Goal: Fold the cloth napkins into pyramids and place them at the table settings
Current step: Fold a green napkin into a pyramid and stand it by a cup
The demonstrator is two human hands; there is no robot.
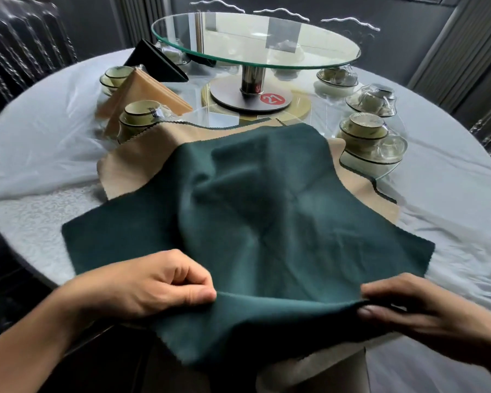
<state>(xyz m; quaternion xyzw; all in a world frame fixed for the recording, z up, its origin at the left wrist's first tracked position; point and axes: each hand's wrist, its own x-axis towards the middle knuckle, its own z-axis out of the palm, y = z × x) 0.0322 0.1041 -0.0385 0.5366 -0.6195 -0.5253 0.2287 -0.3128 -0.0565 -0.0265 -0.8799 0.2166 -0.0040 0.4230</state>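
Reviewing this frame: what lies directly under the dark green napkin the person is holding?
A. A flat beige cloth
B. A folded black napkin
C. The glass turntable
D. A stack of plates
A: the beige cloth spreads flat on the table, showing beyond the green napkin on its left and right, while the left hand and right hand pinch the napkin's near edge.

Dim, soft daylight; edges warped, blurred
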